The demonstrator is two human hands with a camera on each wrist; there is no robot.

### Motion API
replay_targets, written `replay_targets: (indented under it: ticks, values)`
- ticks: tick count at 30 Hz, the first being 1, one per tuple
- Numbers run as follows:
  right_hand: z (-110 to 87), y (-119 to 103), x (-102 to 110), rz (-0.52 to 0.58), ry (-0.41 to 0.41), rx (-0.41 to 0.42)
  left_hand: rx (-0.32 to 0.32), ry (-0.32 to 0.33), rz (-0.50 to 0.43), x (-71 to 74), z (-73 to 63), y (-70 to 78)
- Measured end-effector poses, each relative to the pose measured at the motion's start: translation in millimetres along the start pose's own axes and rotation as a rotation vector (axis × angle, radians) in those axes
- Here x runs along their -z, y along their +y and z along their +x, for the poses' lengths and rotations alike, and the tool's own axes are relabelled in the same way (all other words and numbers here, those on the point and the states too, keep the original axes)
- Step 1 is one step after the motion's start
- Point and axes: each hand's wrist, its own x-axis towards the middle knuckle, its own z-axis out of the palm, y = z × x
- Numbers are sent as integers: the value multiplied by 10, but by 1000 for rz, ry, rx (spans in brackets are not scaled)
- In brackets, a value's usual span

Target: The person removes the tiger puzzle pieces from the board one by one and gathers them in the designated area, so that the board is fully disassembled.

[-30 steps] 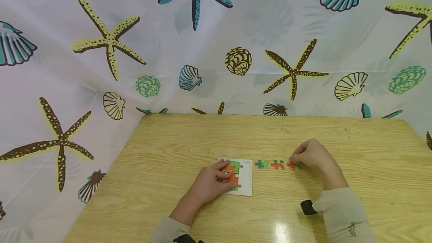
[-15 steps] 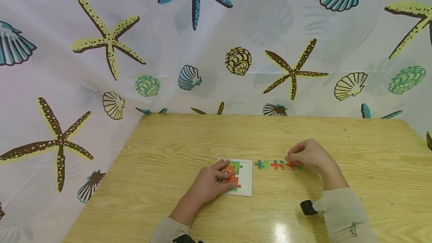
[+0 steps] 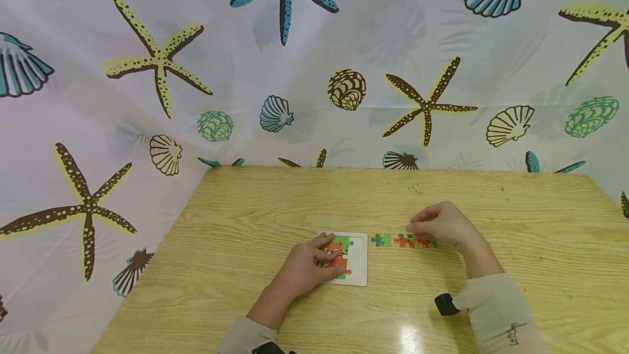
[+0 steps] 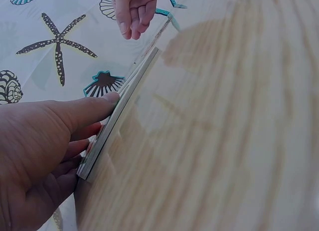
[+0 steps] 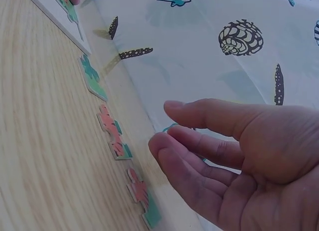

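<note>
A small jigsaw puzzle board point(image 3: 361, 258) with a white rim lies on the table, part of an orange and green animal picture in it. My left hand point(image 3: 307, 266) rests on its left part with spread fingers, covering some of the picture; in the left wrist view the thumb lies along the edge. Right of the board lie three loose puzzle pieces in a row: a green one point(image 5: 91, 79), an orange and green one point(image 5: 114, 133) and another orange and green one point(image 5: 143, 196). Over the last two hovers my right hand point(image 3: 444, 225), a gap between thumb and fingers, nothing held.
The wooden table point(image 3: 275, 195) reaches back to a pale curtain point(image 3: 314, 70) printed with starfish and shells. On the left the curtain runs along the table's edge. A bright reflection shows near the front.
My right hand has shifted a little to the left along the row, from the rightmost piece toward the middle one. The left hand and the pieces have stayed put.
</note>
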Motion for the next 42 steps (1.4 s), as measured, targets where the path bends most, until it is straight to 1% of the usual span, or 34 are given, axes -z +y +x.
replay_targets:
  ticks: [8, 17, 31, 32, 39, 42]
  values:
    - [16, 9, -29, -28, -1, 16, 18, -8, -13, 5, -1, 18]
    - [29, -40, -60, -38, -27, 38, 5, -2, 11, 4, -1, 17]
    - [40, -46, -99, -55, -33, 75, -1, 0, -1, -10, -13, 20]
    - [38, -48, -103, -53, -33, 77, -8, 0, 3, -9, -12, 21]
    - [54, -52, -140, -8, -53, 98, 7, 0, -5, -4, -4, 19]
    - [71, -54, -152, -5, -55, 99, 9, -1, 0, -3, 5, 11]
